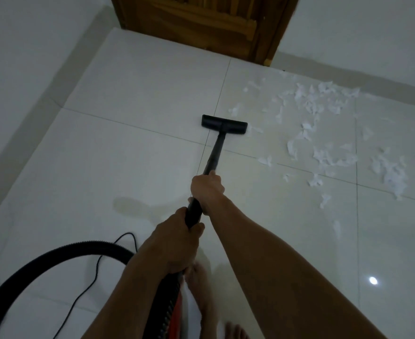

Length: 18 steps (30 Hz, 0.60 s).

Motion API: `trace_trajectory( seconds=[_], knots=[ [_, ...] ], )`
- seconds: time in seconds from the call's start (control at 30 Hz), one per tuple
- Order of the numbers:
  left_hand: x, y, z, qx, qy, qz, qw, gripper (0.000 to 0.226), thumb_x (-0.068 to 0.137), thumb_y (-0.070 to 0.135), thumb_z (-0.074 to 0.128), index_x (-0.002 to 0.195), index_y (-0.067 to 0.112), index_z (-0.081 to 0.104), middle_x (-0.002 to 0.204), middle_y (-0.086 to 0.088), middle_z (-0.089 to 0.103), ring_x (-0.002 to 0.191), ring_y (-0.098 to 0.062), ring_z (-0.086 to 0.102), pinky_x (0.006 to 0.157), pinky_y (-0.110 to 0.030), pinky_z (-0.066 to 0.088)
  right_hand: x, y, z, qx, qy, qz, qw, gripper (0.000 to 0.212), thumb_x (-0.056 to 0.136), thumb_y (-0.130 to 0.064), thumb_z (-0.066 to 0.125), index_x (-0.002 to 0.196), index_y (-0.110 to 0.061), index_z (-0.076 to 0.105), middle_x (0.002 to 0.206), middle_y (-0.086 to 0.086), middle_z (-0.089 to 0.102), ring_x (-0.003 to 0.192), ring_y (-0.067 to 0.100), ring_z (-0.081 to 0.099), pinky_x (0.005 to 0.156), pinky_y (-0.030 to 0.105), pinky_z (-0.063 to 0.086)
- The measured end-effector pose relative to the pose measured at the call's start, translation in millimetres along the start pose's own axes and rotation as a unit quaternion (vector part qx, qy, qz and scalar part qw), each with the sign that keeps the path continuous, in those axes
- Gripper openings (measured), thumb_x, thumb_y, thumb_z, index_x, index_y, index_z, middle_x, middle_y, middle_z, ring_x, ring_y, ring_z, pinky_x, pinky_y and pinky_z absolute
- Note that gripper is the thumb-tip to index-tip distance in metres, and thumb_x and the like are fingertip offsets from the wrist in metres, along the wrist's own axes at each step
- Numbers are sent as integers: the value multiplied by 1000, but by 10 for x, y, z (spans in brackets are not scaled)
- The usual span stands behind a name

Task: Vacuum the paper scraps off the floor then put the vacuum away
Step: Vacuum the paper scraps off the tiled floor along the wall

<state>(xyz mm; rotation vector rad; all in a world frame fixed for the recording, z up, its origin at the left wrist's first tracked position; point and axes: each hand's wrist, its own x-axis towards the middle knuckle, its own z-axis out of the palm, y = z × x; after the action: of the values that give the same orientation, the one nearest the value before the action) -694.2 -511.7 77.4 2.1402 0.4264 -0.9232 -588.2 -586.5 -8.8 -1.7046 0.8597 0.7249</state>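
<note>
Both hands hold the black vacuum wand (pixel 215 152). My right hand (pixel 207 188) grips it further down the tube, and my left hand (pixel 177 241) grips its upper end where the hose joins. The flat black floor nozzle (pixel 224 124) rests on the white tiled floor (pixel 118 167) at a tile joint. Several white paper scraps (pixel 324 133) lie scattered to the right of the nozzle, the nearest touching its right end. The red and black vacuum body (pixel 171 311) shows partly under my left forearm.
The black ribbed hose (pixel 54 256) arcs across the lower left, with a thin power cord (pixel 89 285) beside it. A wooden door (pixel 201 23) stands at the far wall. My bare feet (pixel 199 285) are near the vacuum body. White walls bound left and back.
</note>
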Motion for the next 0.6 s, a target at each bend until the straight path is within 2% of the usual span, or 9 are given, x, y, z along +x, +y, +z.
trace_trajectory(
  seconds=[0.13, 0.23, 0.37, 0.5, 0.6],
  knots=[
    [410, 181, -183, 22, 15, 17, 1000, 29, 103, 38, 43, 124, 20, 49, 79, 3, 56, 57, -10, 54, 60, -28, 47, 314, -372, 3, -26, 29, -2, 999, 57, 96, -15, 45, 151, -19, 31, 109, 11, 60, 61, 18, 67, 42, 24, 53],
    [704, 289, -314, 3, 17, 29, 999, 30, 103, 38, 42, 128, 23, 47, 81, 2, 60, 56, -10, 58, 57, -26, 48, 576, -628, 28, -37, 49, -4, 998, 52, 99, -19, 44, 150, -20, 34, 112, 11, 60, 57, 16, 62, 37, 21, 46],
    [994, 504, -485, -63, -6, 4, 998, 35, 104, 39, 40, 138, 30, 42, 73, -3, 63, 38, -8, 57, 41, -21, 47, 884, -908, 61, -8, 68, -1, 998, 50, 101, -25, 44, 150, -25, 33, 108, 9, 61, 55, 16, 64, 40, 22, 51],
    [1236, 703, -632, -89, -21, 2, 996, 44, 104, 39, 39, 148, 35, 32, 67, -4, 61, 36, -8, 55, 40, -22, 49, 1139, -1156, 32, 2, 81, -5, 997, 52, 103, -25, 41, 153, -30, 29, 107, 6, 58, 56, 16, 61, 43, 23, 56],
    [1440, 837, -709, -97, -20, -3, 995, 43, 104, 40, 40, 147, 37, 33, 67, -6, 63, 38, -12, 57, 43, -26, 55, 1324, -1333, -33, -33, 91, -27, 995, 45, 105, -23, 39, 149, -24, 35, 112, 10, 60, 55, 14, 56, 28, 12, 37]
  ],
)
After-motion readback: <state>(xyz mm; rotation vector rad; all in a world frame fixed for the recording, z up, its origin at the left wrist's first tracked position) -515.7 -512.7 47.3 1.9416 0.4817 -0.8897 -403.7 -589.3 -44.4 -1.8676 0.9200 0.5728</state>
